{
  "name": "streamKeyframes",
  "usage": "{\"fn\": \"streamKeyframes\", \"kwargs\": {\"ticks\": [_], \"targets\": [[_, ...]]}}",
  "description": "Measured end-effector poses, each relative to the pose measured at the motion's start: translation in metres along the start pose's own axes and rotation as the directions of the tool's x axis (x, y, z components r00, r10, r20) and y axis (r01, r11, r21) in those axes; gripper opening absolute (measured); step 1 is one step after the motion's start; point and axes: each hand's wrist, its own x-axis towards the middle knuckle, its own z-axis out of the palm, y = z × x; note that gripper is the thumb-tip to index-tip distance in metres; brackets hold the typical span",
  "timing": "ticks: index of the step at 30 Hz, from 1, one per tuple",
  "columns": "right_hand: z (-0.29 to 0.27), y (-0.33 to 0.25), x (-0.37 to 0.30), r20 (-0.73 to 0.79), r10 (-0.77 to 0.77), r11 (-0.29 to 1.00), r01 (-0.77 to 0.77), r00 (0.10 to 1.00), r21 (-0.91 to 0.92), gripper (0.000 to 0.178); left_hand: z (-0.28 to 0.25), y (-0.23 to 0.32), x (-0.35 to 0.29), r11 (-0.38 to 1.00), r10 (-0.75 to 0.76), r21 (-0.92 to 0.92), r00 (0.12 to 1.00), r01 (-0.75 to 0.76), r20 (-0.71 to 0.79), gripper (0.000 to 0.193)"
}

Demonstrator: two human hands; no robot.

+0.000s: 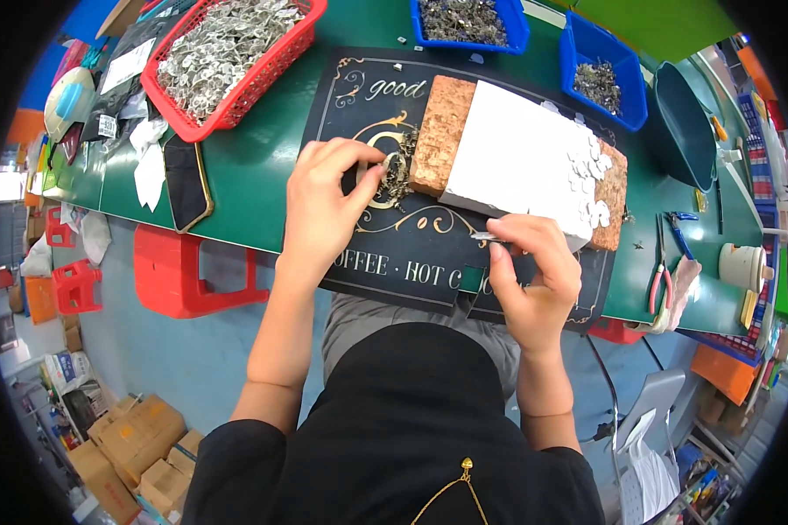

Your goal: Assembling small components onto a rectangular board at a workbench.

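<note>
My left hand (328, 206) is closed in a pinch at the edge of a pile of small dark metal parts (397, 175). Whatever lies between its thumb and forefinger is too small to make out. Just off the near edge of a white slab (512, 144), my right hand (538, 280) pinches a small, thin silvery piece (488, 236). The slab rests on a reddish-brown brick (446, 122) that shows at both ends. Small flat white pieces (587, 166) lie clustered over the slab's right end and the brick.
A dark printed mat (350, 114) covers part of the green table (245, 175). Metal parts fill a red basket (306, 26) and two blue bins (521, 35). Pliers (659, 276) lie at the right, near a white tape roll (744, 265). A red stool (166, 271) stands below left.
</note>
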Motion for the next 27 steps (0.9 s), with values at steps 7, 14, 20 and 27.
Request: {"fn": "streamKeyframes", "kwargs": {"ticks": [7,14,20,27], "targets": [[0.007,-0.006,0.000,0.066,0.324,0.821,-0.315,0.944,0.475,0.018,0.003,0.024,-0.013,0.641,-0.113,-0.748,0.985,0.173,0.131,0.015],[0.016,-0.008,-0.005,-0.079,0.281,0.849,-0.209,0.956,0.486,0.018,0.027,0.037,-0.028,0.224,0.039,-0.939,0.960,0.261,0.276,0.012],[0.015,-0.004,-0.010,-0.116,0.295,0.839,-0.199,0.949,0.506,0.017,0.028,0.056,-0.031,0.244,-0.038,-0.930,0.961,0.274,0.273,0.021],[0.017,-0.001,-0.013,-0.082,0.248,0.841,-0.172,0.965,0.512,0.018,0.029,0.063,-0.034,0.354,-0.101,-0.904,0.970,0.242,0.220,0.035]]}}
